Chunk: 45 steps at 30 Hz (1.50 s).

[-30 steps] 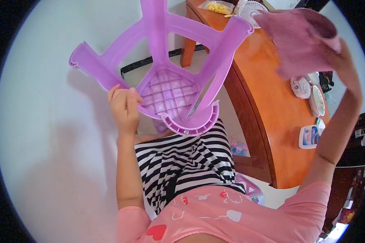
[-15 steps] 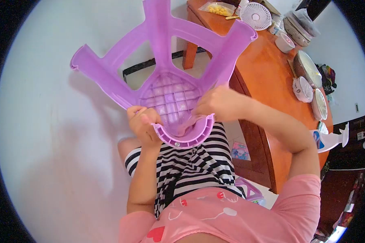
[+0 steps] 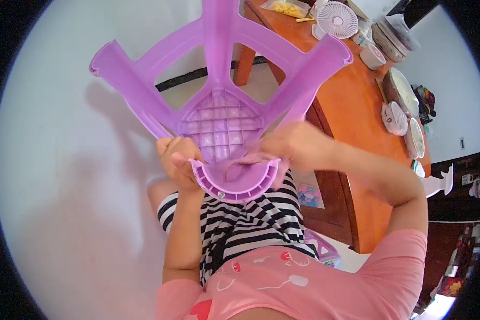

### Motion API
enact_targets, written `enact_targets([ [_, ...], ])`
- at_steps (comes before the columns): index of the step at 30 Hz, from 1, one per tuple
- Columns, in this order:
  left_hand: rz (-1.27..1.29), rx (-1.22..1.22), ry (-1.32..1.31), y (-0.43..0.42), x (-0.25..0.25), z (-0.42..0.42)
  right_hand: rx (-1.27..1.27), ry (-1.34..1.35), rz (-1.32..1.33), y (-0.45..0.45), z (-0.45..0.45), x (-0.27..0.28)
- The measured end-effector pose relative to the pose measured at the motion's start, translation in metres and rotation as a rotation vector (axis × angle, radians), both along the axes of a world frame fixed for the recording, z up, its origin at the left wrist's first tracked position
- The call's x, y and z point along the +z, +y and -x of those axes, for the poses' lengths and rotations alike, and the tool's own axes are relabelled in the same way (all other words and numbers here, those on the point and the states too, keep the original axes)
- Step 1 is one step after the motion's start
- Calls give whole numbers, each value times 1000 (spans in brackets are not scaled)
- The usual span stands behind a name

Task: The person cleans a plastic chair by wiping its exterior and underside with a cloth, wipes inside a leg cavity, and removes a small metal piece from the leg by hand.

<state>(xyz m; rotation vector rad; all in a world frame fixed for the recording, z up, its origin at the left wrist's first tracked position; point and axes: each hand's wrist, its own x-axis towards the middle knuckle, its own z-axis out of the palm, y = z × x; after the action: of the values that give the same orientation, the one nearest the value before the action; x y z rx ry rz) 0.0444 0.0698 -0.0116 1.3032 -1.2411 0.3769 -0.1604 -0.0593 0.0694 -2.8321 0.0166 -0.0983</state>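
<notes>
A purple plastic stool (image 3: 218,58) is upside down over my lap, its legs spread and its ribbed underside showing. My left hand (image 3: 180,161) grips the edge of the nearest leg, at its left side. Against the right side of that same leg, my right hand (image 3: 296,146), slightly blurred, holds a pink cloth (image 3: 250,160). Part of the cloth lies inside the leg's curved hollow; the fingertips are partly hidden by it.
A brown wooden table (image 3: 338,112) curves along the right, with a white fan (image 3: 337,20), bowls (image 3: 394,118), a tub (image 3: 372,56) and a bag of yellow pieces (image 3: 286,8). A pale wall (image 3: 64,176) stands at the left.
My right hand has come down from above the table with the cloth, into the near leg. My left hand has shifted to that leg's edge, and the stool has tilted slightly.
</notes>
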Motion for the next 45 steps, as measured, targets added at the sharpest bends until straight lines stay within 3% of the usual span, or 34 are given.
enact_targets([
  [1,-15,5,8,1,-2,-3,33,11,120,-21,11,0],
  [3,-23,-5,11,0,-1,-5,-147,71,540,-69,40,13],
  [6,38,16,9,-3,2,1,-239,208,792,-62,36,15],
  [9,33,6,30,-5,3,2,-149,22,286,5,13,5],
  [10,27,7,25,-4,5,5,-107,240,73,29,0,17],
  [11,25,8,20,-4,7,6,-84,132,-42,41,-5,18],
  [13,55,-30,-8,-5,10,4,37,205,-167,13,-7,19],
  [15,82,-67,-27,-3,11,5,-159,454,-140,-33,-2,20],
  [17,113,-54,2,-3,13,3,-393,681,570,-101,12,17],
  [18,114,-50,8,-5,13,2,-389,685,574,-103,16,12],
  [20,126,-62,-31,-5,12,2,-31,619,653,-95,12,14],
  [22,116,-55,-18,-7,12,2,32,772,325,-50,-13,14],
  [24,107,-63,-14,-7,12,2,95,626,-148,-2,-38,20],
  [25,95,-61,0,-5,10,3,92,629,-146,-7,-38,10],
  [27,85,-55,14,-5,10,2,519,411,-423,-33,-42,-18],
  [29,65,-41,9,-4,12,0,511,608,-275,-98,-24,-11],
  [31,52,-35,16,-3,17,1,-137,1192,-206,-128,-18,32],
  [32,44,-24,26,-3,19,2,-139,1193,-201,-127,-16,25],
  [34,51,-12,27,-4,18,3,163,1281,408,-114,-14,-1],
  [35,55,-5,21,-5,18,4,105,1249,200,-73,-39,15],
  [37,56,-30,27,-5,15,4,315,609,-350,-27,-42,-11],
  [38,54,-57,32,-4,14,4,309,601,-352,-22,-48,-13],
  [40,61,-63,22,-4,13,2,360,672,-716,-17,-57,-13],
  [41,68,-59,21,-4,12,2,362,666,-718,-25,-52,-10],
  [43,58,-51,13,-2,13,0,-10,1031,-702,-57,-43,6],
  [45,59,-47,2,-1,14,-1,-142,1413,-237,-71,-55,50],
])
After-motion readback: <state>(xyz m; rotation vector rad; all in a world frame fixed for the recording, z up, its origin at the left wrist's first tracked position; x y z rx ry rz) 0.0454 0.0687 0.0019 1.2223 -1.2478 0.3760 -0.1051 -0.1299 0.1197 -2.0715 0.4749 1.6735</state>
